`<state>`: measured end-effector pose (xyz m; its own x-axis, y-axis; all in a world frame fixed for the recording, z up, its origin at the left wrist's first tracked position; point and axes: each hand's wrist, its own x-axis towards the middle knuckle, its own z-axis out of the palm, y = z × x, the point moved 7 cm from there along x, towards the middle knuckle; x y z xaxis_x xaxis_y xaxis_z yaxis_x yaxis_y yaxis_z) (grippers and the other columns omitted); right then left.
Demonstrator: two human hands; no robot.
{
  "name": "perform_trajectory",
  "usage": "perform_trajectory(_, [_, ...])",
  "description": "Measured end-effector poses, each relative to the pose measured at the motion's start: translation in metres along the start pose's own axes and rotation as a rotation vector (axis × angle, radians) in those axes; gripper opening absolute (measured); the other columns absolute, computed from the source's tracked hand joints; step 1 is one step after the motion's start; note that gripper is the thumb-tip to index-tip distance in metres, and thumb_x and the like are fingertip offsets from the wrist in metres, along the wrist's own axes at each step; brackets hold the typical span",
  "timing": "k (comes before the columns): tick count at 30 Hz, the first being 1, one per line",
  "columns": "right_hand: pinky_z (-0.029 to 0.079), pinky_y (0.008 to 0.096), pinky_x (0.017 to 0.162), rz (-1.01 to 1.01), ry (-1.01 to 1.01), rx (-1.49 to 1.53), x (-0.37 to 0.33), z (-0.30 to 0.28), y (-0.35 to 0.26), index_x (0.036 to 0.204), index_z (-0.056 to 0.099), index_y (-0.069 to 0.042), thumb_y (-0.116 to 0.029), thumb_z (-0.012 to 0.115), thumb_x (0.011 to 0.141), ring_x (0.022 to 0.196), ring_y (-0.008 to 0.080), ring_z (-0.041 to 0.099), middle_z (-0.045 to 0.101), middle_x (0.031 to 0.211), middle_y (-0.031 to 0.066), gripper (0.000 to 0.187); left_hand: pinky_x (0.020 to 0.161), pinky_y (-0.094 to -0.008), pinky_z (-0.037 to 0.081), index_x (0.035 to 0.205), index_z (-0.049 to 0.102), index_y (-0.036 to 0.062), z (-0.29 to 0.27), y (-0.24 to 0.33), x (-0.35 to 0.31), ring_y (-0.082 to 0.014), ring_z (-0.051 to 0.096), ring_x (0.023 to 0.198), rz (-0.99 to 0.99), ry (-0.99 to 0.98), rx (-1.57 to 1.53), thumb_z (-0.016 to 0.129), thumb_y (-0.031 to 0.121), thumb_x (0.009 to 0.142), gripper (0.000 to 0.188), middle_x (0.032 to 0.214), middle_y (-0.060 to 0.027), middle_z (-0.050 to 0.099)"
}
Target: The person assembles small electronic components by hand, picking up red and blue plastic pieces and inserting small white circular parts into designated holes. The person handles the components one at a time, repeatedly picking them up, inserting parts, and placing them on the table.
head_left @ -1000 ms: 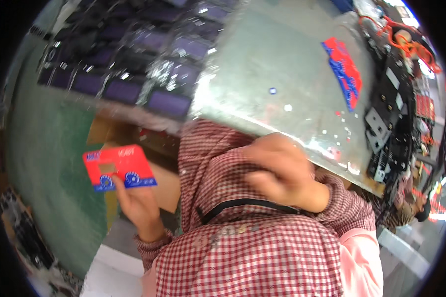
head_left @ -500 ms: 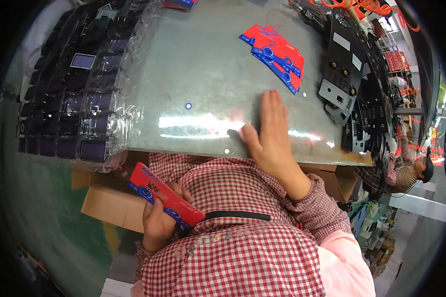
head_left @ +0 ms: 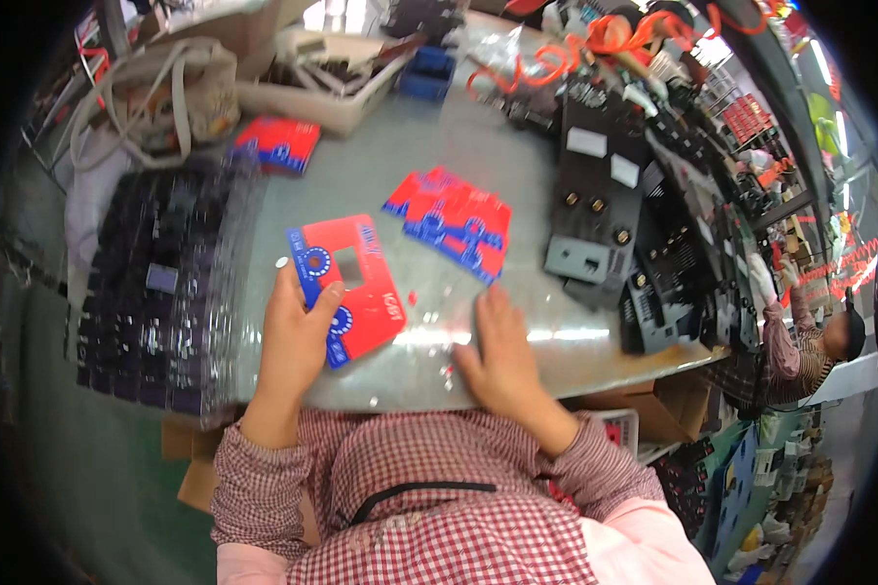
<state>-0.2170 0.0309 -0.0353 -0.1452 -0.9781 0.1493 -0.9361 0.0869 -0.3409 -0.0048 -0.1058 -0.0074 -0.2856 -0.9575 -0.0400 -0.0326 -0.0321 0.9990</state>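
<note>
My left hand (head_left: 295, 336) pinches the lower left edge of a flat red-and-blue panel overlay (head_left: 371, 292), thumb on its face. A rectangular window and blue dial rings show on that sheet, held over the left middle of the table. With fingers stretched out, my right hand (head_left: 505, 356) rests on the tabletop and holds nothing. Just beyond its fingertips lies a fanned group of similar red-and-blue overlays (head_left: 458, 219). Farther back on the left sits another stack of red-and-blue overlays (head_left: 281, 142).
Rows of dark parts in clear plastic trays (head_left: 166, 292) stand at the left. Black metal housings (head_left: 595, 214) line the right side. A white bin of tools (head_left: 346, 102), a blue box (head_left: 425, 74) and an orange coiled hose (head_left: 575, 49) are behind. Another person works far right.
My left hand has brought the overlay up from my lap to over the table. My right hand stays flat on the table. The view has shifted to show more of the table's back.
</note>
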Motion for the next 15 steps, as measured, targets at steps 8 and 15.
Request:
perform_trajectory(8, [0.02, 0.0503, 0.113, -0.193, -0.1, 0.111, 0.001, -0.01, -0.031, 0.138, 0.031, 0.01, -0.04, 0.056, 0.089, 0.138, 0.0418, 0.024, 0.029, 0.145, 0.0306, 0.074, 0.078, -0.033, 0.05, 0.125, 0.047, -0.0058, 0.005, -0.003, 0.072, -0.0258, 0.064, 0.087, 0.105, 0.094, 0.552, 0.064, 0.013, 0.086, 0.046, 0.102, -0.0145, 0.063])
perform_trajectory(15, [0.018, 0.0504, 0.113, -0.236, -0.098, 0.119, 0.018, 0.003, -0.051, 0.138, 0.028, 0.012, -0.043, 0.053, 0.09, 0.138, 0.046, 0.021, 0.025, 0.144, 0.035, 0.078, 0.095, -0.0399, 0.042, 0.121, 0.054, -0.0086, -0.008, 0.019, 0.033, -0.0357, 0.055, 0.106, 0.353, 0.308, 1.041, 0.057, 0.023, 0.092, 0.043, 0.12, -0.0235, 0.054])
